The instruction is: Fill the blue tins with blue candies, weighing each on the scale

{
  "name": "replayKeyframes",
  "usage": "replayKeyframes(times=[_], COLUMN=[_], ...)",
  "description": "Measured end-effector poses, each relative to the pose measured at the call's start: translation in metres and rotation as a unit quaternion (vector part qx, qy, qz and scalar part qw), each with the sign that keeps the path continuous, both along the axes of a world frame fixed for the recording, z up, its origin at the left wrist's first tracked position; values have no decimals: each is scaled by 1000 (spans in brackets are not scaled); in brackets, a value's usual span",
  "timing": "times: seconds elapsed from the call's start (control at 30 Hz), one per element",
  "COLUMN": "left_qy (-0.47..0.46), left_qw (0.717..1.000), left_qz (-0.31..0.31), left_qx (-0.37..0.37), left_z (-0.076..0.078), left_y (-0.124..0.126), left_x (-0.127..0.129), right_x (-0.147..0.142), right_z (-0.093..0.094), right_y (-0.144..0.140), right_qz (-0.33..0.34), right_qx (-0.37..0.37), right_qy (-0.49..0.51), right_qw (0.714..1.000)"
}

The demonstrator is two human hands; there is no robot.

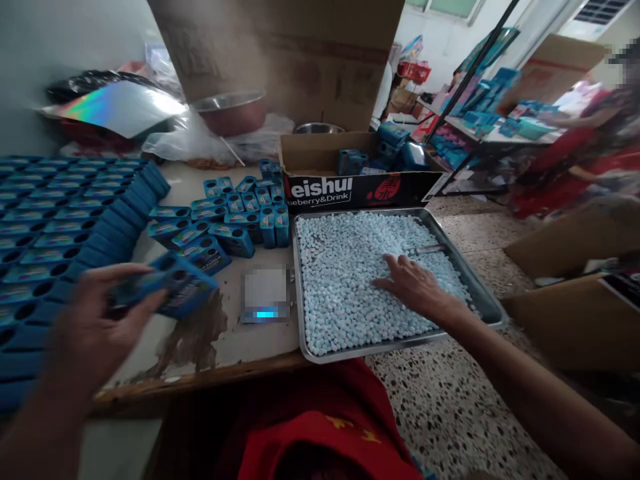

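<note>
My left hand point(107, 320) is closed around a small blue printed box point(183, 290), raised over the table's left side. Motion blurs the box. My right hand point(413, 283) is held over a shallow metal tray point(301, 313), its fingers stretched out at the surface of many small pale-blue and white pellets point(345, 287) that look like candies. A flat metal handle point(425, 250) lies among the pellets beyond my right hand. Between the tray and my left hand sits a small digital scale point(265, 293) with a lit blue display.
Rows of blue boxes point(45, 233) fill the left side, with several loose ones point(233, 237) behind the scale. A cardboard carton point(363, 190) holding more boxes stands behind the tray. Beyond are a bowl point(233, 113) and a person point(590, 140) at another table.
</note>
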State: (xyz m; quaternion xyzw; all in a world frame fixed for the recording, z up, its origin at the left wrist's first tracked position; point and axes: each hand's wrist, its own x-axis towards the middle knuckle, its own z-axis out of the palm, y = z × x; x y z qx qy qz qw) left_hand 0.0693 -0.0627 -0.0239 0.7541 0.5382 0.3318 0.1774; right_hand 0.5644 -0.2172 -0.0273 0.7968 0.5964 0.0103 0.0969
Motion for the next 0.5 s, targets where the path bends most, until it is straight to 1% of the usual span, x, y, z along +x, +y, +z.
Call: replayKeyframes(times=[0.03, 0.1, 0.17, 0.2, 0.27, 0.3, 0.33, 0.37, 0.4, 0.43, 0.5], left_qy=[0, -14, -8, -7, -12, -17, -23, -33, -48, -68, -113], left_qw=[1000, 996, 990, 988, 982, 979, 976, 973, 970, 968, 966], left_qz=[-18, -92, -137, -155, -186, -200, -213, -223, -231, -233, -219], left_qx=[17, -2, -17, -23, -33, -39, -43, -46, -50, -57, -74], left_z=[0, -5, -15, -19, -24, -25, -25, -24, -23, -23, -24], left_y=[-6, -10, -7, -5, 1, 3, 4, 5, 6, 5, 4], left_x=[20, 60, 88, 97, 103, 103, 101, 98, 95, 91, 83], right_x=[-4, -7, -2, 3, 16, 23, 28, 31, 32, 32, 26], right_z=[-6, -15, -18, -18, -13, -10, -6, -1, 3, 7, 13], right_y=[5, 16, 28, 33, 41, 44, 45, 47, 48, 48, 50], right_qz=[8, 33, 58, 61, 45, 27, -1, -36, -76, -119, -198], right_qx=[1, 11, 13, 13, 29, 47, 70, 92, 111, 126, 129], right_qy=[6, 15, 39, 60, 122, 171, 237, 321, 415, 512, 674], right_qw=[1000, 999, 997, 996, 991, 984, 969, 942, 900, 841, 700])
